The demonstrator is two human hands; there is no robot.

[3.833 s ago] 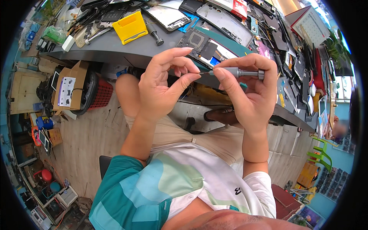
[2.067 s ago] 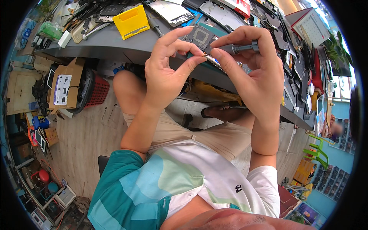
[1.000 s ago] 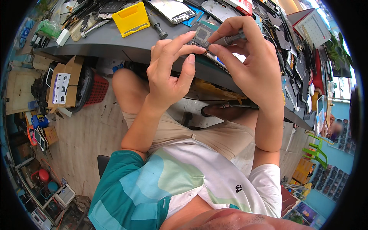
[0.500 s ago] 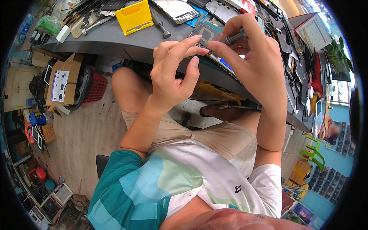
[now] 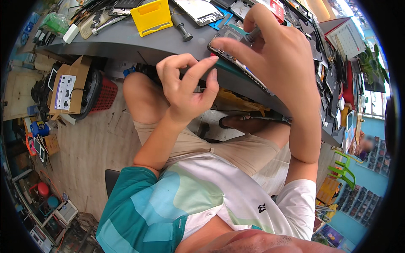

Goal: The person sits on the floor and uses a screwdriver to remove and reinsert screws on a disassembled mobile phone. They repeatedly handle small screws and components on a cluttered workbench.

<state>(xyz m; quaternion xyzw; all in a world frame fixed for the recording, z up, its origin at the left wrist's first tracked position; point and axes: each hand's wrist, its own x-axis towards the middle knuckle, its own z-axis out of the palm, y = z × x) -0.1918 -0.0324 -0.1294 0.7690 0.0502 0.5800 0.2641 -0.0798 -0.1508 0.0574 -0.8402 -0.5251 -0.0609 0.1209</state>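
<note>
My right hand (image 5: 274,55) is over the desk edge, its thumb stretched out to the left. A grey, knurled screwdriver (image 5: 253,36) sits in its curled fingers, mostly hidden by them. Under that hand lies an opened phone (image 5: 240,64) at the desk's front edge, its inner parts partly covered. My left hand (image 5: 187,84) hovers just in front of the desk, left of the phone. Its index finger and thumb are apart, and nothing shows between them.
On the desk (image 5: 122,44) stand a yellow stand (image 5: 152,19), another grey screwdriver (image 5: 181,28) and a white phone panel (image 5: 198,12). Phone parts crowd the right side (image 5: 322,80). Below left are a cardboard box (image 5: 80,90) and a red basket (image 5: 107,92).
My left hand has drawn down and slightly left, away from the phone. My right thumb has swung out leftward over the phone, and the screwdriver has shifted slightly left.
</note>
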